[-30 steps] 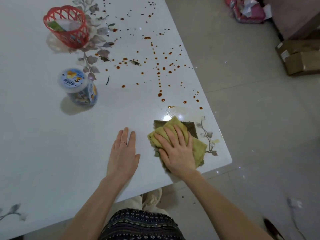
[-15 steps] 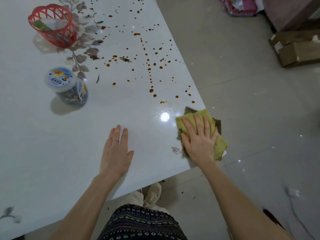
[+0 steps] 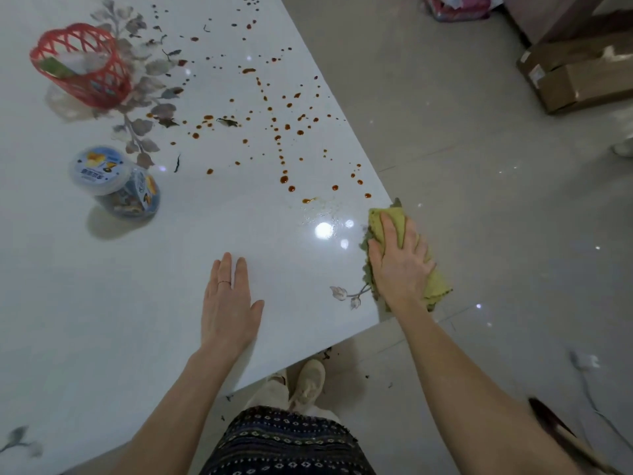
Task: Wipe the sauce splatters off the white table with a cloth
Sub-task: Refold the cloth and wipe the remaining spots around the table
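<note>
One wide-angle camera sits on the person's head and faces forward and steeply down. The table fills the left and centre, its near right corner close under the lens. The left hand and right hand reach in from the bottom edge. The floor takes the right side, a shoe lies straight below, and a cardboard box marks the far right.

Your cloth: olive-green, folded, lying flat, overhanging the white worktop at its right edge. Your sauce splatters: orange-brown drops, scattered beyond the cloth.
</note>
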`<state>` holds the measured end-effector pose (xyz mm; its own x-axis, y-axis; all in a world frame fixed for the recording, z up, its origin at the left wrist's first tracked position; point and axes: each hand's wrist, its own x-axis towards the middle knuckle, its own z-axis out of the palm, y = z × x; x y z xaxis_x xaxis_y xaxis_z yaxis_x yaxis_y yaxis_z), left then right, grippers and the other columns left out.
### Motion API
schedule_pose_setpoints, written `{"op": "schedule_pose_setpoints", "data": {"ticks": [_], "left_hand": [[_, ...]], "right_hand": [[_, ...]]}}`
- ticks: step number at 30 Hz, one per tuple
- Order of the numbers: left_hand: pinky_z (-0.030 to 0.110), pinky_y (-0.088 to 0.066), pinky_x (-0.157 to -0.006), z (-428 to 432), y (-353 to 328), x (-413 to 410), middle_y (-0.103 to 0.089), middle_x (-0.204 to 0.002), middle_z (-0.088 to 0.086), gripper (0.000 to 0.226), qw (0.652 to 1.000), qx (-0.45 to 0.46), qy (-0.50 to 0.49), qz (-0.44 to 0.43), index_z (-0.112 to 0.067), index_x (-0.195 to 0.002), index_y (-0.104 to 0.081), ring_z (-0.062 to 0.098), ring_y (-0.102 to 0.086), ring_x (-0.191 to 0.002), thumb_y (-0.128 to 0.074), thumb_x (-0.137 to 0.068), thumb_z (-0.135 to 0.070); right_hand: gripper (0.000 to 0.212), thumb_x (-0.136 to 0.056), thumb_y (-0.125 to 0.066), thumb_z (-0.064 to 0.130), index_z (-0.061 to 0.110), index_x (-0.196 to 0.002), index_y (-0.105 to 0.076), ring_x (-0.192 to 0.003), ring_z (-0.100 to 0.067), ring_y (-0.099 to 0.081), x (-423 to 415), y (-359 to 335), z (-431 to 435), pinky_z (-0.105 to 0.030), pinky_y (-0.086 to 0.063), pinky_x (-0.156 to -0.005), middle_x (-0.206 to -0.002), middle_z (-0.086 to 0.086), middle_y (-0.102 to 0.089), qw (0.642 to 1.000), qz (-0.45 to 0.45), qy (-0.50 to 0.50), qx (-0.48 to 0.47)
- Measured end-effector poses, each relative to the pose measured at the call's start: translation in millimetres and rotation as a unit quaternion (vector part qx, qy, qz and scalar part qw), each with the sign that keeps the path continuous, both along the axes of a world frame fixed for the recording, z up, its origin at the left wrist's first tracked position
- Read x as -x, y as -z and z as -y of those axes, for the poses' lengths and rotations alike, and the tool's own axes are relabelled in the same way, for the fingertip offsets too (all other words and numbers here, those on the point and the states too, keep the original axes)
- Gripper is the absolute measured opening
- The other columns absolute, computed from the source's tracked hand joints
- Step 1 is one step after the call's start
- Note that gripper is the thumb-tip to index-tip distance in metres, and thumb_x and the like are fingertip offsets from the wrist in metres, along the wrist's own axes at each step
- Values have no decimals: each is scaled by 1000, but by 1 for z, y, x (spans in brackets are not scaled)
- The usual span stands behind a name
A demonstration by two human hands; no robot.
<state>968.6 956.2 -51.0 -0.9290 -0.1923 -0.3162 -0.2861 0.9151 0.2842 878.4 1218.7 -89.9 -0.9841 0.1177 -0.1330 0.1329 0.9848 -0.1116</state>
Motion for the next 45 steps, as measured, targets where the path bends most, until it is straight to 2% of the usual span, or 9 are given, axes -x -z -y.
{"op": "schedule_pose_setpoints", "data": {"ticks": [3,7,12,16,22,28,33,37,45], "left_hand": [[38,-10,-117,1,-1,1,1,-155,14,77,1000,-1,3,1,-7,-147,-9,28,3,-143,-55,-89,-28],[38,-9,-117,0,0,0,1,-155,15,77,1000,4,3,-1,-6,-147,-9,29,3,-143,-55,-89,-29],[39,-9,-116,-2,2,1,1,-155,17,77,1000,14,-1,3,-5,-147,-8,30,3,-143,-54,-90,-29],[39,-7,-116,-6,0,3,3,-155,16,77,1000,14,-10,13,-4,-147,-5,30,5,-143,-52,-91,-30],[37,-6,-116,-6,0,4,5,-155,16,77,1000,23,1,20,-4,-147,-4,30,6,-143,-51,-91,-32],[38,-7,-117,-7,0,5,4,-155,16,77,1000,17,0,21,-4,-147,-5,30,5,-142,-51,-91,-31],[39,-9,-117,-6,-1,3,4,-155,17,77,1000,14,2,16,-4,-147,-5,31,5,-143,-52,-91,-31],[40,-10,-117,-6,1,2,5,-155,18,78,999,25,5,21,-4,-147,-2,32,6,-142,-50,-92,-33],[41,-6,-116,-11,1,7,7,-154,18,79,998,48,9,34,-5,-146,1,35,7,-142,-48,-92,-36]], "right_hand": [[63,-98,-19,59,30,-151,-37,-117,-41,-53,-12,4,-9,-60,-45,-90,-148,-17,-44,999,-30,39,6],[62,-100,-20,58,26,-148,-41,-105,-38,-57,-17,4,-8,-54,-49,-83,-137,-18,-51,997,-37,71,1],[58,-100,-32,54,26,-151,-39,-133,-47,-39,-41,9,25,-68,-32,-102,-153,-20,-37,992,-64,103,-20],[59,-98,-31,53,29,-152,-39,-146,-48,-22,-91,8,80,-74,-19,-107,-161,-16,-27,997,-67,24,20],[54,-96,-46,53,34,-146,-47,-147,-41,-24,-83,16,54,-71,-19,-109,-158,-11,-35,994,-100,-47,22],[63,-97,-14,60,34,-153,-27,-140,-42,-33,-4,2,-2,-68,-26,-108,-159,-14,-27,1000,-4,10,14],[60,-100,-22,56,29,-153,-32,-128,-42,-46,-8,3,-1,-61,-37,-100,-154,-18,-36,999,-18,35,-1],[59,-98,-35,53,27,-150,-40,-140,-46,-33,-43,7,15,-68,-31,-102,-155,-19,-35,998,-61,29,-12],[64,-98,-30,56,27,-155,-34,-149,-43,-15,-53,3,67,-67,-12,-114,-163,-16,-23,995,-28,-98,5]]}}
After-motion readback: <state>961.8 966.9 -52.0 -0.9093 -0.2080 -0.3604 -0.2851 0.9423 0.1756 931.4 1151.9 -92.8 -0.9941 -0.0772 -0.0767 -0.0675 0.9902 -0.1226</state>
